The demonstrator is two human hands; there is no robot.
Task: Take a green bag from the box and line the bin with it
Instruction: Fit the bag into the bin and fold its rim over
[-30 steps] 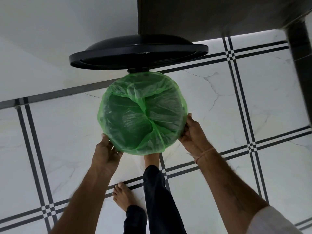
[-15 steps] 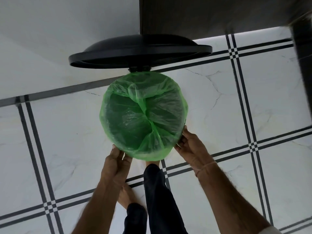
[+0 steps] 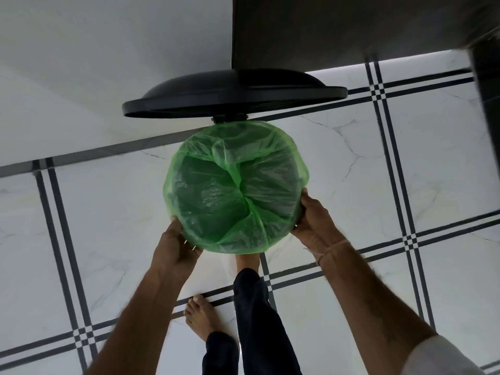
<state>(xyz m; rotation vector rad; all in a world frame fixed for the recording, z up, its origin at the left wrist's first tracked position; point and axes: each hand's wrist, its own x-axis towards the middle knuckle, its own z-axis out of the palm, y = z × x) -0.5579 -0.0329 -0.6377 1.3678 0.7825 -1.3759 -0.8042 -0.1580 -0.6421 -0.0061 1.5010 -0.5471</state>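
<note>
The green bag lies inside the round bin, with its edge folded out over the whole rim. The bin's black lid stands raised behind it on its hinge. My left hand grips the lower left of the rim, over the bag's edge. On the lower right side my right hand holds the rim the same way. The bin's body is hidden beneath the bag. No box is in view.
The floor is white marble tile with dark double lines. A dark cabinet and a white wall stand behind the bin. My bare left foot and my right leg in dark trousers are just in front of the bin.
Both hands have slid outward along the rim, from the front edge to the lower left and lower right sides. My left foot is visible again.
</note>
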